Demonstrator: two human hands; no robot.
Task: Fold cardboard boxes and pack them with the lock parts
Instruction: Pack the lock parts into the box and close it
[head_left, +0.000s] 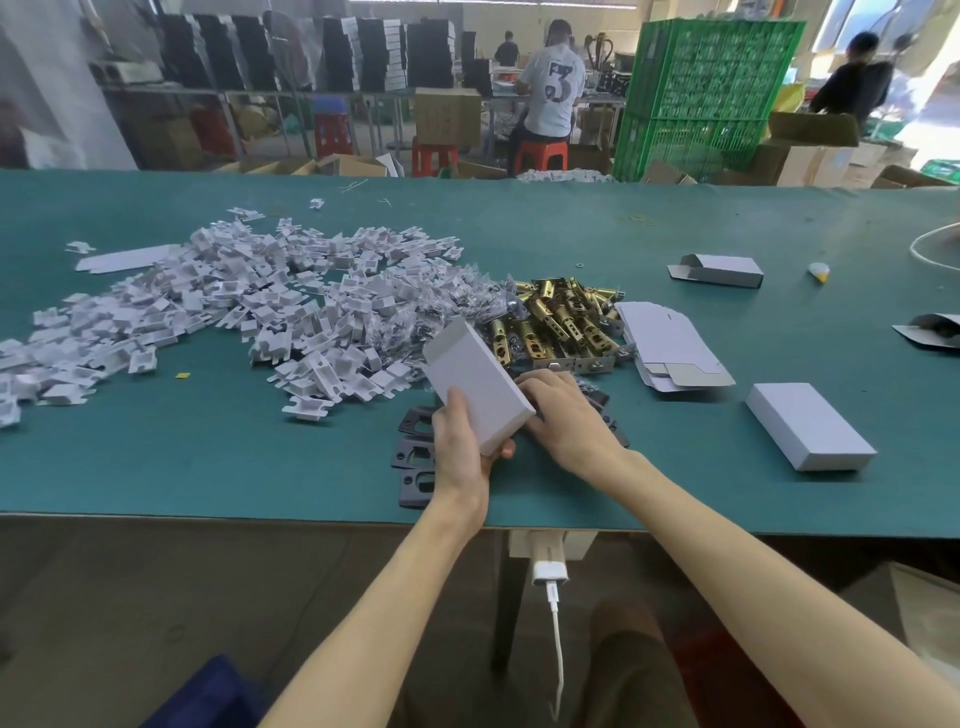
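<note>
My left hand grips a folded white cardboard box by its near end, tilted above the green table. My right hand lies beside the box's right edge, fingers bent down onto dark strike plates lying under both hands; whether it holds one is hidden. Brass latch bolts are piled just beyond the box. A stack of flat white box blanks lies right of the latches. A closed white box rests on the table to the right.
A wide heap of white plastic inserts and bagged small parts covers the left half of the table. A half-folded box lies far right. A white charger and cable hang under the near edge. People work behind, by green crates.
</note>
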